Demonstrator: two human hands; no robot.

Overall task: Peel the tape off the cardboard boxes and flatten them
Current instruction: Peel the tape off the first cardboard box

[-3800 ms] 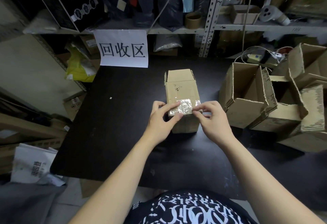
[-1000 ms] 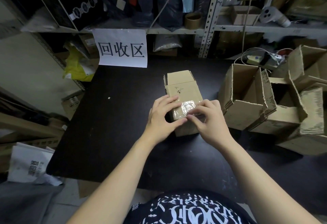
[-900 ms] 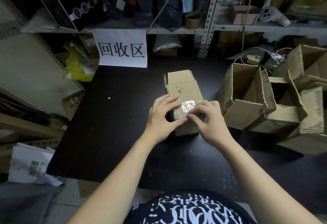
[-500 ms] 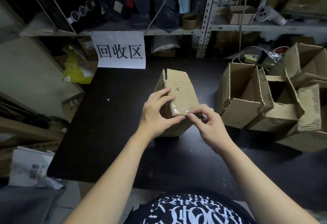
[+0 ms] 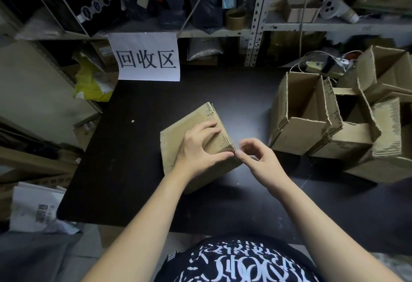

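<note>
- Step in hand: tape removal on one cardboard box (image 5: pixel 178 139). Flattening is not yet begun, and the box stands at full shape.
- Location of the box: middle of the black table (image 5: pixel 133 181), turned cornerwise toward the person, well apart from the heap at the right. Whether one side is lifted off the table cannot be told.
- Left hand (image 5: pixel 198 148), one: laid over the top face, fingers bent and spread, thumb along the near edge. It grips and steadies the box.
- Right hand (image 5: pixel 256 159), one: fingers curled, index tip touching the box's right corner just beside the left thumb. Whether a tape end sits between finger and thumb cannot be told.
- Tape: none plainly visible on the faces shown; presumably at the corner under the fingertips.
- Next move, as judged: raise a free end with a nail, pinch it, and draw it back low along the face while the left hand holds the box down. A steep pull may tear the paper skin or snap the strip.
- Opened boxes (image 5: pixel 298 125) — at least three, perhaps four — at the table's right, flaps up, leaning on one another. Overlap prevents a sure count. None is flattened, so most of the task looks to remain.
- Paper sign (image 5: pixel 147 59), one: hung at the shelf edge behind the table.
- Tape roll (image 5: pixel 236 17), one: on the shelf above.
- Small carton (image 5: pixel 301 12), one: on the same shelf.
</note>
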